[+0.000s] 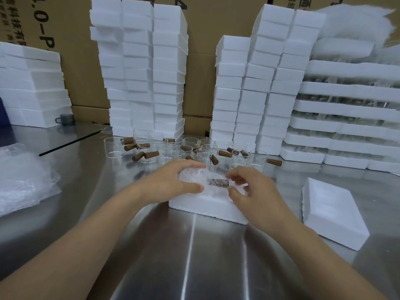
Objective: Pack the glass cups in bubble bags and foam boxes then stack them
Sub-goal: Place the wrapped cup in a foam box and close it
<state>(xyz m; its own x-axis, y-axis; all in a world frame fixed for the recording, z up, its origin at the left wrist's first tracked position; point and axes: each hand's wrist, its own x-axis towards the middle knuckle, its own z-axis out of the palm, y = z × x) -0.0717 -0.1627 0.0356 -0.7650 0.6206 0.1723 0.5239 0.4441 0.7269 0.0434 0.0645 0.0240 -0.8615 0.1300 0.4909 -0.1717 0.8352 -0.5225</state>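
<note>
Just ahead on the steel tabletop [194,256], a bubble-wrapped cup [213,182] is sitting in an open foam box [205,207]. The left hand [173,180] is curling its fingers over the wrapped body, gripping it. The right hand [253,187] is pinching the wrap at the brown handle end. Bare glass cups [113,147] are standing just behind, with another foam piece [333,215] lying to the right.

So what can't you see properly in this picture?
Head view:
The glass cup in the bubble bag: blurred by wrap, covered by the left hand and right hand; only its brown handle shows.
Inside of the foam box: hidden by bag and hands.
The cardboard lettering: cut off by the top edge.
The stacked trays, right: contents too blurred.
</note>
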